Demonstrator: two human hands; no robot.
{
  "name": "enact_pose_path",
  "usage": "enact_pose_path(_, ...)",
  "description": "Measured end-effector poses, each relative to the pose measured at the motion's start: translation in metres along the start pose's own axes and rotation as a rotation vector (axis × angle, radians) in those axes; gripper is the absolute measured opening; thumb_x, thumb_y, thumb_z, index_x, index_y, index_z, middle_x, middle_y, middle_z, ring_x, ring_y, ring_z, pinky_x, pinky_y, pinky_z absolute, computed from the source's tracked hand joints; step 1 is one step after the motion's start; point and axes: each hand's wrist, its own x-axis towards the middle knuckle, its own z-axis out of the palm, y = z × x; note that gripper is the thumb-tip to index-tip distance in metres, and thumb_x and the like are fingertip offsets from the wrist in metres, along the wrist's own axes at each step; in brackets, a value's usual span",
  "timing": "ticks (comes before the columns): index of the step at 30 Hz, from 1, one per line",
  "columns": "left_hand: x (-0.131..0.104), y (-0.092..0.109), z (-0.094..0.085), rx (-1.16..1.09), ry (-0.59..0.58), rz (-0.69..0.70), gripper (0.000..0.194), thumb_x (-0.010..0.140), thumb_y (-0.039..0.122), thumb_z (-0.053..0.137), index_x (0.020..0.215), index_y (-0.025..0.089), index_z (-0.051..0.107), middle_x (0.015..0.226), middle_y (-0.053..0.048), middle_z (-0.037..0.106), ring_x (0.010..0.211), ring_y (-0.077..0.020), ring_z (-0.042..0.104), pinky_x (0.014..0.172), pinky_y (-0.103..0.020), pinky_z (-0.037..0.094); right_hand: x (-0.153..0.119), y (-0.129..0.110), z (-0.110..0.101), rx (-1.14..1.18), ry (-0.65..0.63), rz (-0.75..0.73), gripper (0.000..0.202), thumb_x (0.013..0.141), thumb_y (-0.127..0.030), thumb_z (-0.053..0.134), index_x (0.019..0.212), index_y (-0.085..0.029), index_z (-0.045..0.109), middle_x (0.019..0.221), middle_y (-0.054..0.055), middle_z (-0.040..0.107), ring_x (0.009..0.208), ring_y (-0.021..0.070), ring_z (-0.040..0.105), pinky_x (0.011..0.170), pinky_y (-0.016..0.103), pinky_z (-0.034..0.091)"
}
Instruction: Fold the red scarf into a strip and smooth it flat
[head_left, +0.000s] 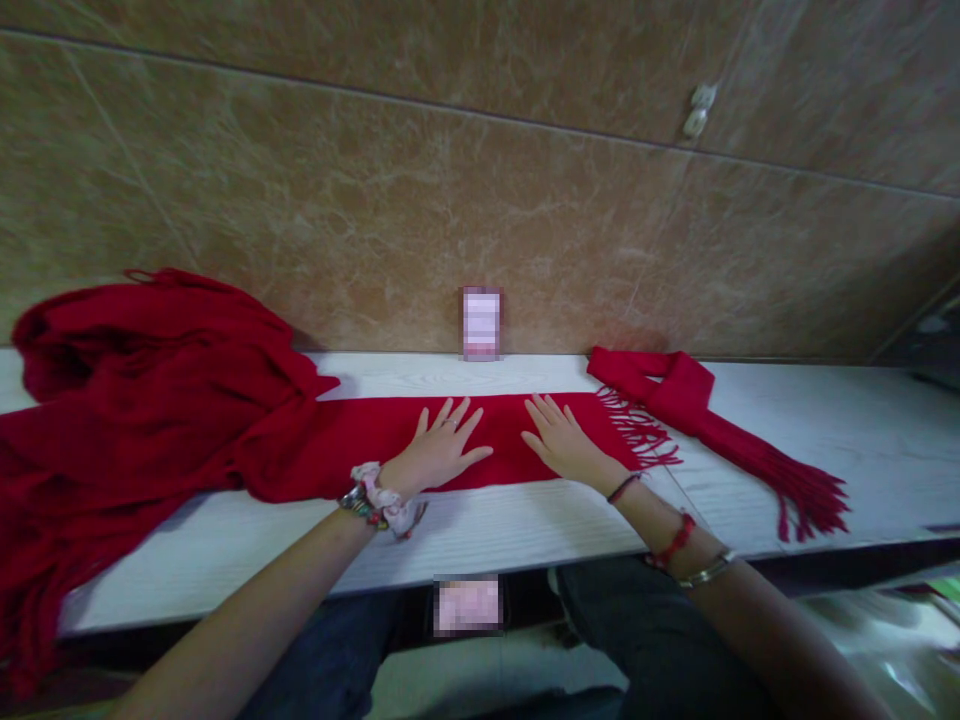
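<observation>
Red scarf (510, 440) lies flat along the middle of the white table (465, 540), lengthwise, between far and near edges; its fringe (637, 430) points toward the right end. Left hand (431, 455) is flat on the scarf, palm down, fingers spread wide, holding nothing; right hand (562, 440) is likewise palm down on it, nearer the fringe, fingers fairly straight, thumb out, grasping nothing; the two hands are apart, bare scarf between them.

Red cloth pile (157, 390) is heaped at the table's left part, from the far edge to over the near edge; it meets the flat scarf, can't tell if they are one piece. Folded scarf (690, 395) sits on the right part, looped end by the far edge, tassels (814, 500) toward the near edge; its loop is just beside the flat scarf's fringe.

Pixelated card (481, 323) stands at the far edge, middle, by the tiled wall (337, 220); scrunchie (386, 500) on left wrist; red bracelet (675, 540) on right.
</observation>
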Motion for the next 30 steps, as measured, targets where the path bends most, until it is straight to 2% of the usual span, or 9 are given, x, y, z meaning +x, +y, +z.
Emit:
enact_pose_path(3,0.007,0.003,0.002,0.020,0.016,-0.051,0.064,0.088,0.058,0.022,0.142,0.022,0.021,0.150,-0.007,0.012,0.136,-0.0315,0.008,0.104,-0.060,0.015,0.007,-0.023,0.004,0.016,-0.029,-0.121,0.057,0.092,-0.040,0.028,0.138,-0.007,0.030,0.146,0.015,0.024,0.134,0.0297,0.019,0.105,0.051,0.023)
enact_pose_path(5,0.008,0.003,0.005,0.021,-0.025,-0.100,0.063,0.088,0.057,0.023,0.141,0.024,0.022,0.149,-0.006,0.015,0.136,-0.0338,0.010,0.102,-0.061,0.017,0.006,-0.023,0.008,0.007,-0.070,-0.159,0.056,0.093,-0.041,0.027,0.138,-0.009,0.031,0.145,0.013,0.026,0.133,0.0295,0.022,0.105,0.052,0.023)
enact_pose_path(9,0.006,-0.005,0.012,0.017,-0.028,-0.108,0.062,0.088,0.057,0.022,0.141,0.026,0.023,0.149,-0.005,0.017,0.135,-0.0326,0.012,0.104,-0.058,0.017,-0.009,0.020,0.010,-0.061,-0.117,-0.067,0.052,0.093,-0.036,0.027,0.139,-0.011,0.030,0.146,0.013,0.024,0.134,0.0291,0.021,0.102,0.054,0.026)
enact_pose_path(12,0.001,-0.016,0.009,0.009,-0.063,-0.130,0.062,0.087,0.058,0.021,0.141,0.029,0.021,0.150,-0.004,0.015,0.136,-0.0334,0.011,0.103,-0.061,0.016,-0.021,0.065,0.008,-0.117,-0.152,0.071,0.045,0.094,-0.031,0.026,0.132,-0.012,0.041,0.144,0.016,0.030,0.134,0.0292,0.021,0.099,0.055,0.030)
enact_pose_path(14,-0.001,-0.023,0.004,0.011,-0.077,-0.222,0.062,0.087,0.059,0.021,0.141,0.030,0.020,0.150,-0.006,0.013,0.135,-0.0365,0.010,0.100,-0.064,0.016,-0.022,0.083,0.006,-0.131,-0.136,0.160,0.044,0.093,-0.031,0.028,0.128,-0.010,0.046,0.140,0.019,0.035,0.133,0.0297,0.024,0.100,0.053,0.030)
enact_pose_path(16,0.000,-0.028,-0.001,0.018,-0.055,-0.326,0.063,0.086,0.060,0.020,0.141,0.028,0.021,0.150,-0.009,0.012,0.134,-0.0389,0.010,0.099,-0.065,0.017,-0.015,0.086,0.004,-0.121,-0.075,0.223,0.047,0.092,-0.032,0.030,0.129,-0.005,0.043,0.138,0.023,0.037,0.131,0.0304,0.027,0.101,0.050,0.030)
enact_pose_path(19,0.006,-0.031,-0.007,0.026,-0.015,-0.392,0.064,0.086,0.059,0.019,0.142,0.026,0.022,0.150,-0.010,0.010,0.134,-0.0394,0.008,0.099,-0.065,0.018,0.009,0.062,-0.001,-0.060,0.003,0.187,0.054,0.092,-0.036,0.032,0.133,-0.002,0.037,0.140,0.024,0.033,0.131,0.0323,0.027,0.102,0.048,0.030)
enact_pose_path(26,0.018,-0.031,0.004,-0.020,-0.045,-0.395,0.063,0.086,0.058,0.017,0.141,0.028,0.023,0.150,-0.008,0.013,0.134,-0.0389,0.012,0.098,-0.066,0.019,0.065,-0.029,0.006,0.065,-0.048,-0.128,0.055,0.092,-0.041,0.028,0.138,-0.009,0.032,0.145,0.017,0.027,0.133,0.0299,0.022,0.104,0.050,0.024)
enact_pose_path(30,0.015,-0.033,0.005,-0.021,-0.042,-0.389,0.062,0.087,0.058,0.018,0.141,0.027,0.023,0.150,-0.007,0.014,0.134,-0.0376,0.012,0.100,-0.065,0.018,0.071,-0.035,0.019,0.081,-0.132,-0.130,0.053,0.093,-0.040,0.026,0.138,-0.012,0.031,0.146,0.013,0.026,0.133,0.0283,0.023,0.104,0.050,0.025)
